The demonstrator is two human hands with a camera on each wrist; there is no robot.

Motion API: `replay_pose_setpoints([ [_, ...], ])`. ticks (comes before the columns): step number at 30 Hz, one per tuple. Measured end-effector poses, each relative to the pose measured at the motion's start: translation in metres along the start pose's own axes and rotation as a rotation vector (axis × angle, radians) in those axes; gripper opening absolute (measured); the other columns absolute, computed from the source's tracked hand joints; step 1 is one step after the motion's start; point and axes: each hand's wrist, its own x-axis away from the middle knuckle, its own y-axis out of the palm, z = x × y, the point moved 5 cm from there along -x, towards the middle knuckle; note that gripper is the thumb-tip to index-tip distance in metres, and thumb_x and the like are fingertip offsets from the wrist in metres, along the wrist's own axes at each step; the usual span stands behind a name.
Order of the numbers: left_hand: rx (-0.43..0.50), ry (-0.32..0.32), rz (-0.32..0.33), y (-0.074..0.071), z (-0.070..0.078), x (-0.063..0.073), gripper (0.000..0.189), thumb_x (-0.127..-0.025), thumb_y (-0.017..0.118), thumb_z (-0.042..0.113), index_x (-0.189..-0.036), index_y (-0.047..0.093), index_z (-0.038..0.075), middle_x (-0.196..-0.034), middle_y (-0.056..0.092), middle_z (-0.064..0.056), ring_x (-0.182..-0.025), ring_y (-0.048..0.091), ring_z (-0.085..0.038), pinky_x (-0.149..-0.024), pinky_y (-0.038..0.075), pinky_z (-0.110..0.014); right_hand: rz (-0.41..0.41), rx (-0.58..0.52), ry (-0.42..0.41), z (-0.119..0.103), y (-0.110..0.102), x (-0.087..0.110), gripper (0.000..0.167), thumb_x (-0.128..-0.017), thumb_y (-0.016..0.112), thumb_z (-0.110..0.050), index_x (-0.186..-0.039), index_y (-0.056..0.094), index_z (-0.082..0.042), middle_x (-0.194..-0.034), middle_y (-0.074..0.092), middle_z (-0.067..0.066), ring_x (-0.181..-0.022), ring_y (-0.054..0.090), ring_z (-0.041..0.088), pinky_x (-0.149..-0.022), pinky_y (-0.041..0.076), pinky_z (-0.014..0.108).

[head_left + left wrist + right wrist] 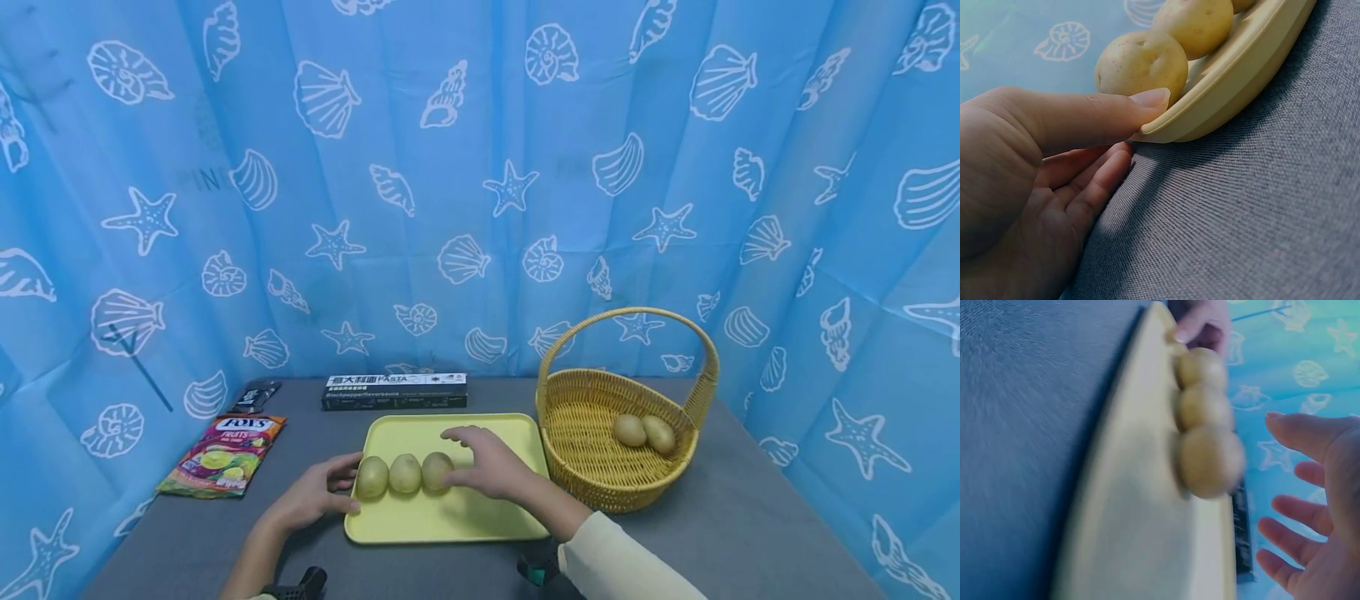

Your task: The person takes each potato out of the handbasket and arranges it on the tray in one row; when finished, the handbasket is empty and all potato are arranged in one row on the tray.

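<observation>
Three yellowish potatoes (405, 473) sit in a row at the left part of a pale yellow tray (480, 527). My left hand (311, 493) grips the tray's left end: in the left wrist view its thumb (1116, 115) presses on the rim close by the nearest potato (1141, 65), with the other fingers curled below. Over the tray, my right hand (491, 467) is beside the rightmost potato (437, 472). The right wrist view shows that hand (1329, 506) with fingers spread and nothing between them, apart from the blurred potatoes (1210, 459).
A wicker basket (600, 467) with a tall handle and two potatoes (643, 432) stands right of the tray. Behind the tray lies a black pasta box (393, 392). A candy bag (225, 457) and a small black packet (256, 397) lie at left. A blue curtain (480, 208) hangs behind.
</observation>
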Motion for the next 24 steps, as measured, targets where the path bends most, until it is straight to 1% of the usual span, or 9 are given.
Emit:
replay_pose_setpoints([
  [2, 0.003, 0.004, 0.000, 0.000, 0.000, 0.000, 0.082, -0.082, 0.078, 0.018, -0.146, 0.034, -0.008, -0.137, 0.048, -0.030, -0.119, 0.053, -0.040, -0.099, 0.045, -0.051, -0.002, -0.001, -0.039, 0.000, -0.013, 0.004, 0.054, -0.084, 0.077, -0.027, -0.131, 0.058, -0.007, -0.128, 0.060, 0.008, -0.113, 0.057, 0.030, -0.095, 0.047, 0.044],
  [4, 0.003, 0.011, -0.001, 0.000, 0.000, 0.000, 0.082, -0.082, 0.078, 0.018, -0.146, 0.034, -0.008, -0.137, 0.048, -0.030, -0.119, 0.053, -0.040, -0.099, 0.045, -0.051, -0.008, 0.008, -0.061, -0.001, -0.028, 0.008, 0.050, -0.085, 0.075, -0.026, -0.129, 0.060, -0.007, -0.126, 0.061, 0.008, -0.113, 0.057, 0.029, -0.095, 0.047, 0.045],
  [11, -0.002, 0.012, -0.005, 0.000, 0.000, 0.000, 0.082, -0.082, 0.077, 0.019, -0.146, 0.033, -0.009, -0.136, 0.048, -0.031, -0.118, 0.053, -0.041, -0.098, 0.045, -0.051, -0.036, 0.021, -0.059, 0.006, -0.076, 0.023, 0.039, -0.088, 0.072, -0.021, -0.123, 0.064, -0.008, -0.119, 0.065, 0.007, -0.109, 0.059, 0.026, -0.092, 0.048, 0.049],
  [13, -0.005, 0.008, -0.003, 0.000, 0.000, 0.000, 0.083, -0.082, 0.078, 0.019, -0.146, 0.033, -0.009, -0.135, 0.049, -0.030, -0.117, 0.054, -0.040, -0.098, 0.046, -0.051, -0.049, 0.031, -0.052, 0.012, -0.088, 0.027, 0.036, -0.088, 0.072, -0.020, -0.121, 0.065, -0.008, -0.115, 0.066, 0.008, -0.107, 0.060, 0.026, -0.090, 0.049, 0.049],
  [16, -0.006, 0.004, -0.002, 0.001, -0.001, -0.001, 0.083, -0.082, 0.078, 0.020, -0.146, 0.034, -0.008, -0.135, 0.049, -0.030, -0.117, 0.054, -0.040, -0.098, 0.046, -0.052, -0.069, 0.055, -0.031, 0.023, -0.106, 0.034, 0.032, -0.089, 0.071, -0.022, -0.118, 0.066, -0.009, -0.109, 0.068, 0.005, -0.103, 0.062, 0.025, -0.086, 0.052, 0.046],
  [18, -0.003, 0.006, -0.001, 0.001, -0.002, -0.002, 0.083, -0.082, 0.078, 0.020, -0.146, 0.034, -0.008, -0.135, 0.050, -0.030, -0.117, 0.054, -0.040, -0.098, 0.046, -0.052, -0.083, 0.060, -0.022, 0.032, -0.118, 0.038, 0.028, -0.089, 0.071, -0.022, -0.113, 0.068, -0.010, -0.104, 0.068, 0.003, -0.098, 0.063, 0.022, -0.083, 0.053, 0.042],
  [21, 0.003, 0.006, 0.002, 0.001, -0.003, -0.002, 0.083, -0.081, 0.079, 0.019, -0.146, 0.034, -0.008, -0.135, 0.049, -0.030, -0.118, 0.054, -0.040, -0.098, 0.045, -0.051, -0.112, 0.054, -0.009, 0.047, -0.134, 0.043, 0.023, -0.089, 0.071, -0.021, -0.109, 0.070, -0.011, -0.101, 0.068, 0.001, -0.094, 0.063, 0.018, -0.080, 0.054, 0.037],
  [24, 0.002, -0.002, 0.007, 0.000, -0.003, -0.002, 0.083, -0.081, 0.079, 0.019, -0.146, 0.035, -0.008, -0.135, 0.050, -0.030, -0.117, 0.054, -0.040, -0.098, 0.045, -0.051, -0.136, 0.054, 0.007, 0.064, -0.148, 0.043, 0.024, -0.090, 0.071, -0.020, -0.110, 0.069, -0.008, -0.102, 0.068, 0.003, -0.094, 0.063, 0.019, -0.080, 0.054, 0.037],
])
